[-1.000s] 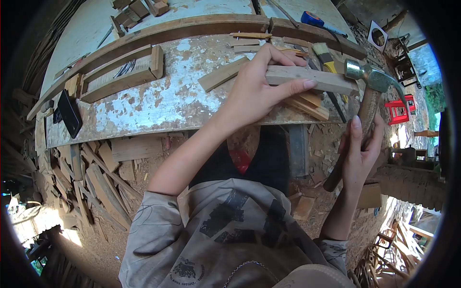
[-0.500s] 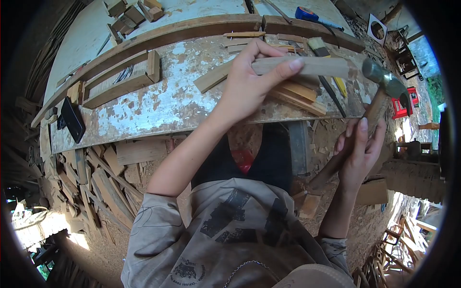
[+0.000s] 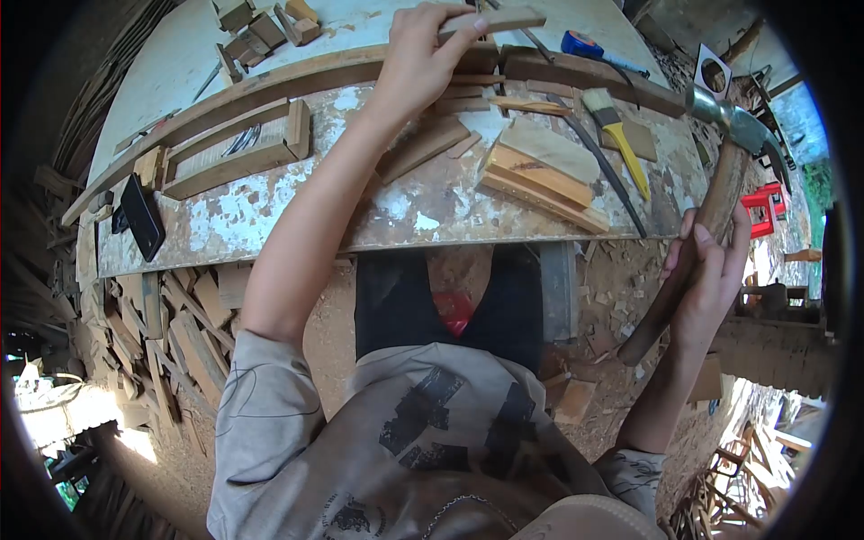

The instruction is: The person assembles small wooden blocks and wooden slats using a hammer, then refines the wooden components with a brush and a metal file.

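Note:
My left hand (image 3: 430, 43) is closed on a flat wood piece (image 3: 504, 22), above the long wooden beam (image 3: 342, 65) that crosses the workbench. In my right hand (image 3: 711, 261) is a claw hammer (image 3: 720, 193), gripped by its wooden handle with the metal head up, just off the bench's right edge. Between the hands, stacked wood blocks (image 3: 540, 175) lie near the front edge of the bench. A yellow-handled brush (image 3: 621, 139) and a dark flat bar (image 3: 598, 162) rest to the right of that stack. Loose wood pieces (image 3: 427, 148) lie below my left wrist.
A wooden tray (image 3: 238, 171) with nails (image 3: 243, 141) sits on the left of the worn workbench (image 3: 270, 211). A phone (image 3: 141, 218) leans near the left edge. Beyond the beam are a blue tape measure (image 3: 580, 43) and small blocks (image 3: 256, 36). Scrap wood (image 3: 189, 342) litters the floor.
My left hand has carried the wood piece away from me, up and left, uncovering the stacked blocks. My right hand has shifted slightly right and down with the hammer.

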A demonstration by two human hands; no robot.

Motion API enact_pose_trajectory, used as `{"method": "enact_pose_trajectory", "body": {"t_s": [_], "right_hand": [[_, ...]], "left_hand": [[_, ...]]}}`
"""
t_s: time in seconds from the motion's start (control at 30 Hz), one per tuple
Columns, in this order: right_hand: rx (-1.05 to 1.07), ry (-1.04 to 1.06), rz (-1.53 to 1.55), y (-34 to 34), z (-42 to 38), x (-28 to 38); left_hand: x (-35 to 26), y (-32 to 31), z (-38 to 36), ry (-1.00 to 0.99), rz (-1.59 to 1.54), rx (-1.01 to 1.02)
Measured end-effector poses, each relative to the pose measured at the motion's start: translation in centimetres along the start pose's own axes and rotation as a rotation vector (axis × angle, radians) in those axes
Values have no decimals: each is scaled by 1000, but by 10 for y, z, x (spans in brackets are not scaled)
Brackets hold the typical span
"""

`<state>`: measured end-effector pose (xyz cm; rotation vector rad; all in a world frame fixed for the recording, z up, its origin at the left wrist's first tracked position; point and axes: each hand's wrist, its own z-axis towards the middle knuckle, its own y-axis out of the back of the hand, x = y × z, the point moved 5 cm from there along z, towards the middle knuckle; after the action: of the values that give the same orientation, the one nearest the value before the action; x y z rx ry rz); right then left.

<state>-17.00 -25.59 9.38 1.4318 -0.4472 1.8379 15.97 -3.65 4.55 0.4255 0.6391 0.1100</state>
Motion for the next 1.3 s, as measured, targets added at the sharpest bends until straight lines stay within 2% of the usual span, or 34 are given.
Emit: {"method": "enact_pose_trajectory", "body": {"t_s": [0.03,0.17,0.37,0.43,0.53,0.63,0.73,0.77,0.97,1.03,1.1,1.2,1.3], "right_hand": [[24,20,5,-2,5,0],[121,94,-110,-22,23,7],[241,167,-322,-66,53,18],[282,243,-372,-82,71,20],[341,242,-476,-112,96,21],[436,579,-644,-141,122,-7],[470,558,-697,-152,131,-6],[384,626,-645,-153,134,-2],[87,496,-351,-165,134,51],[236,587,-485,-168,150,20],[433,722,-762,-173,155,-7],[553,599,-936,-162,164,3],[256,596,-592,-157,152,52]], "left_hand": [[12,-6,0,-117,154,-20],[44,-21,-4,-161,319,99],[43,2,-2,-26,283,123],[43,6,-6,-1,237,120],[44,7,-8,11,180,106],[43,8,-8,30,136,86],[42,9,-8,23,112,71],[42,9,-7,9,117,65],[46,7,-8,-22,165,64],[46,7,-7,-14,149,68],[47,6,-8,12,132,79],[47,9,-7,11,156,75],[46,6,-9,20,148,73]]}}
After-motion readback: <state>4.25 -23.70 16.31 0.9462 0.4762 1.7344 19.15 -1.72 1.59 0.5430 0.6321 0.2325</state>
